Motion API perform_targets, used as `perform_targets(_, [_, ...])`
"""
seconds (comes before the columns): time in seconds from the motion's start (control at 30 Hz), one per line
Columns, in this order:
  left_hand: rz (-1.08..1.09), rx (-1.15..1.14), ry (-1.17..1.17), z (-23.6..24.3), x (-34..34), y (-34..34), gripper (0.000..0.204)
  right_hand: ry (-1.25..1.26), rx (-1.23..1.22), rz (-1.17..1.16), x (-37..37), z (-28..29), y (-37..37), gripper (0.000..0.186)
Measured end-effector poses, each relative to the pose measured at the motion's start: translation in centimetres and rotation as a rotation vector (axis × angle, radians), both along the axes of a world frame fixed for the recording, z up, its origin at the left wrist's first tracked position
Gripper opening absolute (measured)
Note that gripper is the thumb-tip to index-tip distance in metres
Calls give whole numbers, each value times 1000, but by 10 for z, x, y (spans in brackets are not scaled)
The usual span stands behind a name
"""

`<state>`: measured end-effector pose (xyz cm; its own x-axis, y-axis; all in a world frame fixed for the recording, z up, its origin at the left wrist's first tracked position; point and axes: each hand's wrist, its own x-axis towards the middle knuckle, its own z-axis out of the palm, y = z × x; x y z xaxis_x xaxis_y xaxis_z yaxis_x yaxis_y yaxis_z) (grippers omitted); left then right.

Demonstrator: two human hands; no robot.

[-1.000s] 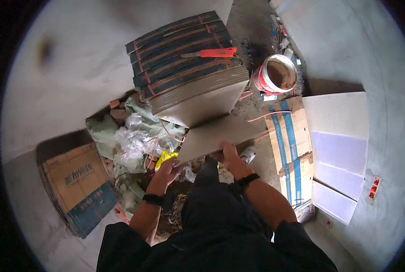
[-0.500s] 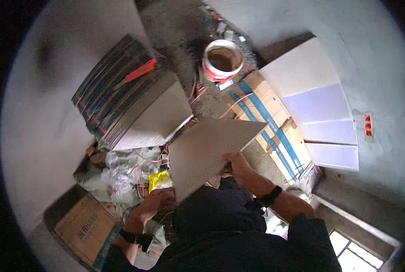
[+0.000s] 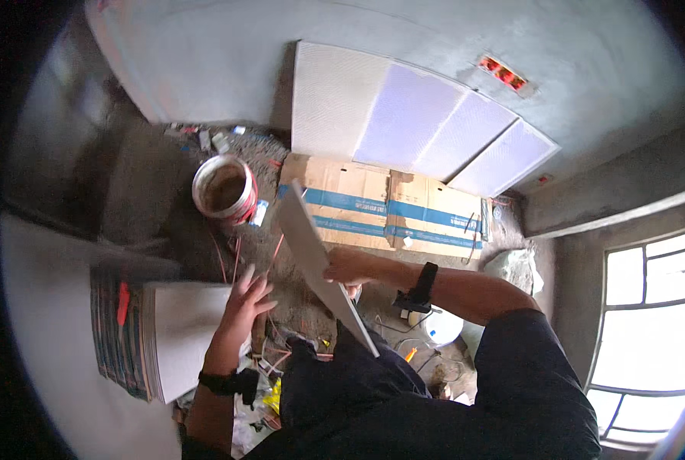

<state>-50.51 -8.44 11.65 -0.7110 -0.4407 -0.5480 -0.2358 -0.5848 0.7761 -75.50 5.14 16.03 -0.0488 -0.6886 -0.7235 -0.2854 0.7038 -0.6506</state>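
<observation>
A large thin tile (image 3: 306,239), pale with a textured face, tilts almost edge-on in front of me. My right hand (image 3: 349,268) grips it near the middle of its right edge. To the left, my left hand (image 3: 244,308) is off the tile with its fingers spread, holding nothing. Close beside that hand stands a stack of tiles (image 3: 181,333), its dark striped side turned left. A red-handled tool (image 3: 123,305) lies along that striped side.
Ahead on the left is a bucket (image 3: 252,201) with brownish contents. Flattened cardboard (image 3: 358,192) with blue bands covers floor along the wall, where several pale and lilac panels (image 3: 411,119) lean. A white container (image 3: 441,328) and cables are to my right, a window (image 3: 649,322) beyond.
My view has swung right toward the leaning panels and window. The tile has turned from broad face to nearly edge-on, still in my right hand. My left hand has come away from its corner, fingers spread.
</observation>
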Motion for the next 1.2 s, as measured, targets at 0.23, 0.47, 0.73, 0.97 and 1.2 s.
perform_targets(0.23, [-12,333,59,24,-214,63,82,410,-136,416,-99,16,53,31])
perform_targets(0.47, [-33,461,36,18,-300,96,49,560,-258,470,-170,18,117,23])
perform_targets(0.73, [-76,542,75,7,-386,104,50,643,131,164,-218,15,269,18])
perform_targets(0.97, [-63,539,78,-15,-481,54,52,776,75,160,-315,-3,220,9])
perform_targets(1.2, [-28,617,95,-17,-566,3,44,841,47,227,-429,-11,166,8])
